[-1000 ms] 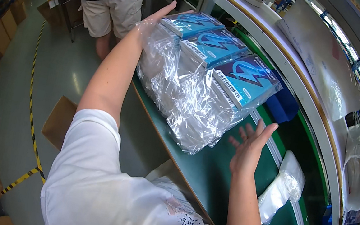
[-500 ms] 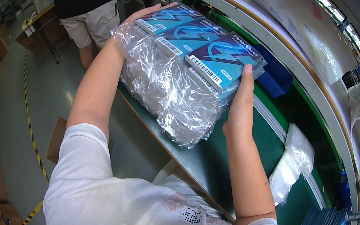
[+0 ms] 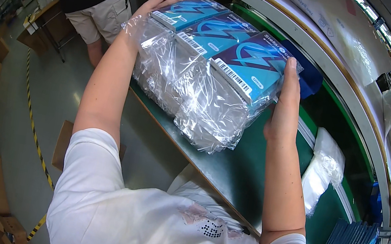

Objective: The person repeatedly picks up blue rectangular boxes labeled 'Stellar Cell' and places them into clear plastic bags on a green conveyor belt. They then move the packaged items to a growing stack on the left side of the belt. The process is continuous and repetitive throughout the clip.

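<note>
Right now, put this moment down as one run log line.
Left hand: open, left end of boxes; right hand: open, right end; boxes: in clear plastic; green bench: plastic bags, right.

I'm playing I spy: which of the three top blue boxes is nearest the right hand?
The rightmost box, beside the right hand. The middle box sits farther away, and the leftmost box is by the left hand.
</note>
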The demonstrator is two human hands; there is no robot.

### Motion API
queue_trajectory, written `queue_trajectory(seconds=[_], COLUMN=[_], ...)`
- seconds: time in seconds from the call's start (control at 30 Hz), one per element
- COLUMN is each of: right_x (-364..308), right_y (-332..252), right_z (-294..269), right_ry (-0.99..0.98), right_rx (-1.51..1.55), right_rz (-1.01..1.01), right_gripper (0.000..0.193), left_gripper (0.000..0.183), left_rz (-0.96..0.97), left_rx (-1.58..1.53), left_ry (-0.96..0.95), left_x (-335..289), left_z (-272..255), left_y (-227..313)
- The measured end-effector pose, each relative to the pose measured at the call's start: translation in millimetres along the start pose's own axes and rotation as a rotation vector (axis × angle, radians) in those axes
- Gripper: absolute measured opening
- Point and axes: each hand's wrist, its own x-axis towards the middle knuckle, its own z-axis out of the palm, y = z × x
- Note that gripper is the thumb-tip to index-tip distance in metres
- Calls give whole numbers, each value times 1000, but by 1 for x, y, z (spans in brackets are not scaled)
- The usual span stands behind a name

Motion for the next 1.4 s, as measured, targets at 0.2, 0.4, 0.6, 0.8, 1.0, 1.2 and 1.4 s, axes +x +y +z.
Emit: queue_trajectory(seconds=[0.2, 0.4, 0.6, 0.8, 1.0, 1.2, 1.4], right_x=[-17, -17, -8, -11, -15, -48, -42], right_y=[-7, 5, 7, 5, -2, 48, 64], right_z=[8, 6, 19, 13, -14, -26, 8], right_ry=[167, 30, 21, 15, 67, -58, -197], right_rx=[-390, -800, -833, -824, -539, -103, 153], right_rz=[-366, -759, -712, -693, -557, 153, 313], right_gripper=[99, 52, 44, 54, 83, 113, 121], left_gripper=[68, 69, 68, 69, 74, 80, 70], left_rz=[120, 498, 628, 487, 427, 107, -53], left_rx=[79, 354, 623, 530, 312, 467, 339], left_ry=[110, 380, 436, 254, 423, 766, 764], left_x=[-8, -45, -63, -49, -55, -65, -86], left_z=[-27, -5, 10, 9, 15, -36, -64], left_y=[19, 40, 24, 7, 8, -1, -26])
